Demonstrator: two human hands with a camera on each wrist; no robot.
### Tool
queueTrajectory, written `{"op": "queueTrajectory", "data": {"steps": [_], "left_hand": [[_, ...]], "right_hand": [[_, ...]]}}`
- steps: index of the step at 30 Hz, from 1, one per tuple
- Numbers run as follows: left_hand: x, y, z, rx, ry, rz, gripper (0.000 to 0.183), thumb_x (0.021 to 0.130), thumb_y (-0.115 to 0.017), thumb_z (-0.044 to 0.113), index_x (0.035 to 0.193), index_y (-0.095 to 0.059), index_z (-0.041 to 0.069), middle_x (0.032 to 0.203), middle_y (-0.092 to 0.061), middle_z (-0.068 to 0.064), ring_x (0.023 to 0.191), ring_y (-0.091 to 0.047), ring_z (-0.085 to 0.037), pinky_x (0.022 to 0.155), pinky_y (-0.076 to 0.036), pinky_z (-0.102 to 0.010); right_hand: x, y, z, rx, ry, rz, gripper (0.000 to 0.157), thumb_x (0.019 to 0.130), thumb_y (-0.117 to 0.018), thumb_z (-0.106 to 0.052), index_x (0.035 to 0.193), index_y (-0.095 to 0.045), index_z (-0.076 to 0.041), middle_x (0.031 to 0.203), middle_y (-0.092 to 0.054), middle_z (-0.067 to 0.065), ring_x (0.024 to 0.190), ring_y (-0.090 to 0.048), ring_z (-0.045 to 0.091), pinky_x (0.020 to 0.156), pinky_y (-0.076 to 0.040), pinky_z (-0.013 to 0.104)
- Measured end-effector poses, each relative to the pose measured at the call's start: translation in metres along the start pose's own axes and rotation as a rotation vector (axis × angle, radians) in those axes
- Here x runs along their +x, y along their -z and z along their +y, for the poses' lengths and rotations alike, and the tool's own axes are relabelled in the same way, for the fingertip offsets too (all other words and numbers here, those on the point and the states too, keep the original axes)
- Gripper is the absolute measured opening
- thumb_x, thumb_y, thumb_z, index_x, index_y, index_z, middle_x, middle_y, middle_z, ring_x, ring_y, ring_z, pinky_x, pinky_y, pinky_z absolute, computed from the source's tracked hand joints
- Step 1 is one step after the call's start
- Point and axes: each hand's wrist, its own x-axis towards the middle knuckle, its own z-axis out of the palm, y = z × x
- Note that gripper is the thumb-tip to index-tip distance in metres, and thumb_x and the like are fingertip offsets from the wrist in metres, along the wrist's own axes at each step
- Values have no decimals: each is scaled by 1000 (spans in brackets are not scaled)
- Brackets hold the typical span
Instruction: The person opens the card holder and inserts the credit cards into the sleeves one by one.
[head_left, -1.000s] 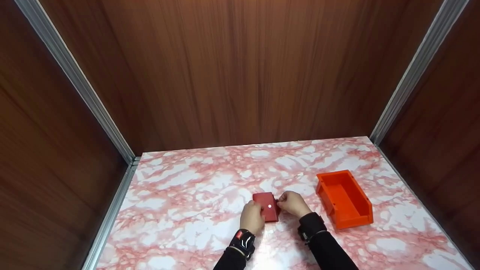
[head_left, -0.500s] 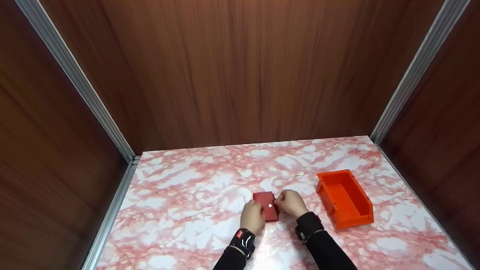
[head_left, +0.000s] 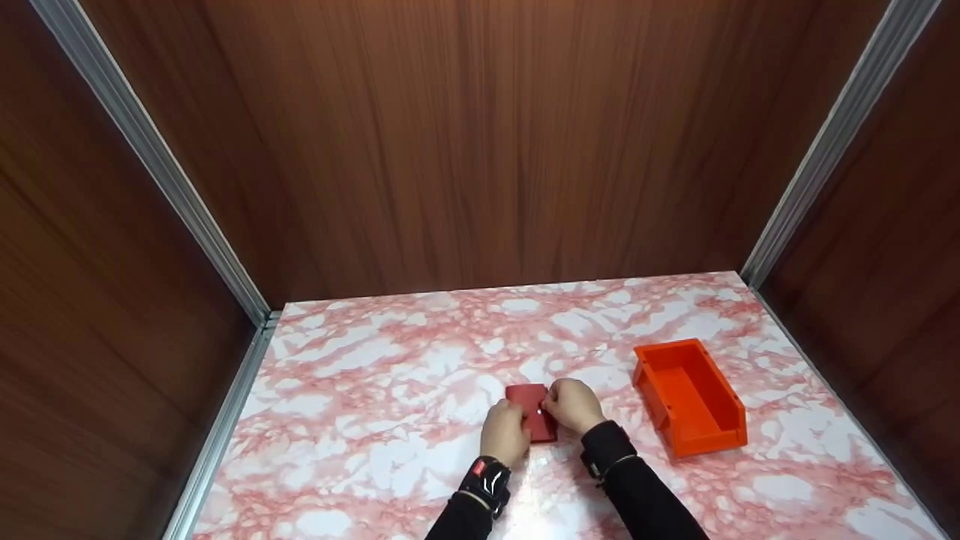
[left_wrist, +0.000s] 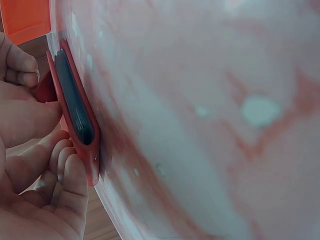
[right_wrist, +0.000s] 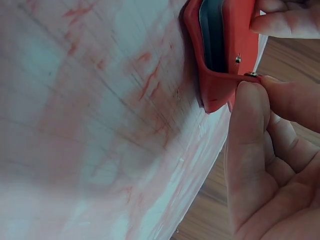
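A small red wallet lies on the marbled table between my hands. My left hand holds its left side, fingers curled against the cover. On the right, my right hand pinches the end of the wallet's strap between thumb and forefinger. That strap bends up around the wallet's edge, with a metal snap at the fingertips. A matching snap stud shows on the cover, a short way from the strap end. Dark inner layers are visible in the wallet's side in the left wrist view.
To the right of my right hand stands an orange open-fronted bin. Brown wood-grain panels rise behind the table and at both sides, with metal rails at the corners.
My right hand has moved left over the wallet, bringing the pinched strap end toward the cover's snap stud. My left hand and the wallet have stayed in place.
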Motion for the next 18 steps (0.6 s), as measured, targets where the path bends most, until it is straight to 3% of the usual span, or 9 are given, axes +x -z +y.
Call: {"op": "queueTrajectory", "data": {"steps": [18], "left_hand": [[0, -3, -2, -26, 1, 4, 19, 63, -78, 2, 73, -63, 5, 77, -55, -6, 72, -57, -28, 67, -48, -38]], "right_hand": [[0, -7, -8, -122, 39, 31, 31, 77, -76, -6, 59, -51, -10, 56, -49, 1, 56, -54, 24, 58, -47, 42]]}}
